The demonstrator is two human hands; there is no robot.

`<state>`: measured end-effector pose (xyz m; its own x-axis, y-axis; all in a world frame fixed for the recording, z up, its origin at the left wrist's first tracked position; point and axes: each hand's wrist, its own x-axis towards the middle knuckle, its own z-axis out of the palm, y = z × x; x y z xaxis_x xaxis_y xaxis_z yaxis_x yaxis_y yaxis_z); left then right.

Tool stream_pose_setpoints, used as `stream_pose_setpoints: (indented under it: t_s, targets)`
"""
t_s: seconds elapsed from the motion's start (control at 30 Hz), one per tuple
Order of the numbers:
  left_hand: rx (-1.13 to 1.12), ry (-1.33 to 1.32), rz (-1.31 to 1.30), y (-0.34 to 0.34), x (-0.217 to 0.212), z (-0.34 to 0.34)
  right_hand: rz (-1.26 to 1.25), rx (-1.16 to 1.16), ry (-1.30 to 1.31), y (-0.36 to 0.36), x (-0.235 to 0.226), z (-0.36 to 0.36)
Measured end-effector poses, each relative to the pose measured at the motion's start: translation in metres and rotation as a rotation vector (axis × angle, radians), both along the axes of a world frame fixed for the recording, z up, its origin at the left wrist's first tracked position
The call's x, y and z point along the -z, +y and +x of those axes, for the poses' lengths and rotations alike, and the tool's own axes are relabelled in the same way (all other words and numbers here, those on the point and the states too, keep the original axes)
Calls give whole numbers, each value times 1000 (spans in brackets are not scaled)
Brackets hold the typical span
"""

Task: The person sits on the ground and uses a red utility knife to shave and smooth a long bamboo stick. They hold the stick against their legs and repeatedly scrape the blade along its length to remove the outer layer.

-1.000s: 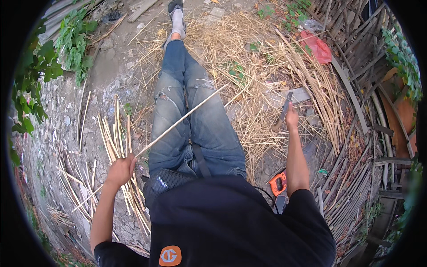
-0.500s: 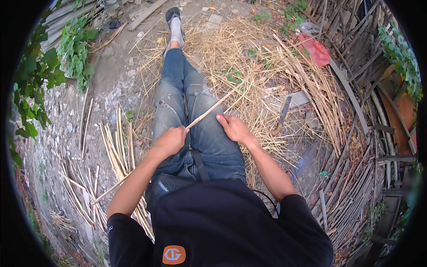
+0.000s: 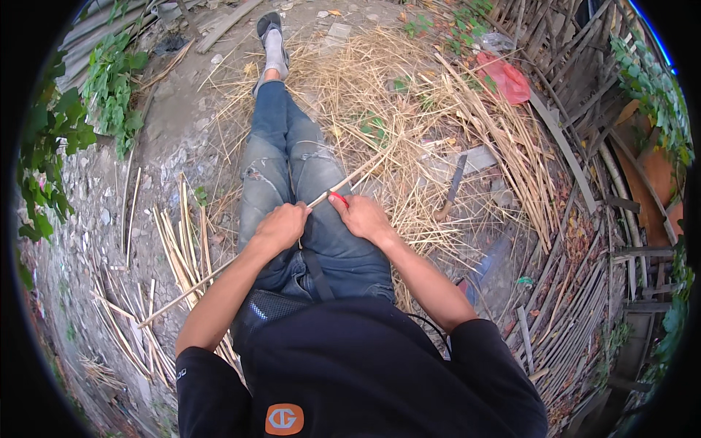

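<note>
Stick (image 3: 321, 198) slants over the jeans (image 3: 263, 186), eight to one o'clock, clenched in the left hand (image 3: 283, 227); the right hand (image 3: 365, 217) sits close against it, something red (image 3: 337, 198) at its thumb — grip I cannot tell. Working the stick seems in hand — next calls for steadiness.

Pale yellow is shown by the stick (image 3: 358, 172), faded blue by the jeans (image 3: 266, 193), and red by the plastic bag (image 3: 505, 79).
</note>
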<state>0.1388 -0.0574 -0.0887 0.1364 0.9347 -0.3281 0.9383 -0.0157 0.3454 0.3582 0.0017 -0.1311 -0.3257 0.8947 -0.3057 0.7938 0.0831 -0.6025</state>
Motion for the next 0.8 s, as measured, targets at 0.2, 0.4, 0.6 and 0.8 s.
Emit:
stream_pose_setpoints:
  t_s: [0.2, 0.4, 0.6, 0.8]
  targets:
    - [85, 24, -156, -90, -91, -75, -260, 127, -96, 15, 140, 93]
    - [-172, 27, -85, -191, -117, -145, -108, 516, 98, -18, 151, 135]
    - [-84, -112, 9, -117, -62, -86, 160, 379, 351, 12, 50, 86]
    - [-11, -88, 4, -30, -17, -13, 116, -83, 130, -6, -16, 49]
